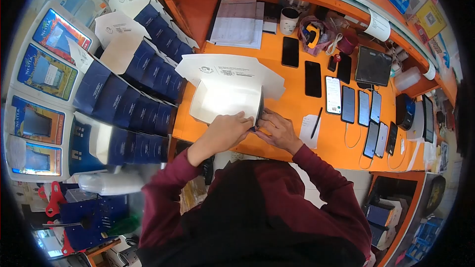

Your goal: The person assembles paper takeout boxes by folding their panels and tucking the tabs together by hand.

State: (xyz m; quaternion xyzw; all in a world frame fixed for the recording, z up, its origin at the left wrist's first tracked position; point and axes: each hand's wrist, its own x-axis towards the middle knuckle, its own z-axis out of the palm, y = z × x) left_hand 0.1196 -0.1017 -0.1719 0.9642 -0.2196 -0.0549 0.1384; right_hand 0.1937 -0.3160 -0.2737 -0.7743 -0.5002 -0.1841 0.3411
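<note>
An open cardboard box (pixel 225 100), white inside with a raised printed lid flap (pixel 232 71), stands on the orange desk (pixel 292 104) in front of me. My left hand (pixel 227 131) lies over the box's near wall, its fingers bent at the near right corner. On the corner's outer side, my right hand (pixel 279 129) pinches the dark blue edge of the box. The fingertips of both hands are close together there. Nested stacks of dark blue boxes (pixel 123 109) with white flaps stand to the left of the desk.
Several phones (pixel 348 104), some with cables, lie on the right of the desk. A pen (pixel 316 122) rests on a paper slip near my right hand. Papers (pixel 235 22), a cup (pixel 289 21) and a plastic basket (pixel 314 34) are at the back beneath an orange shelf.
</note>
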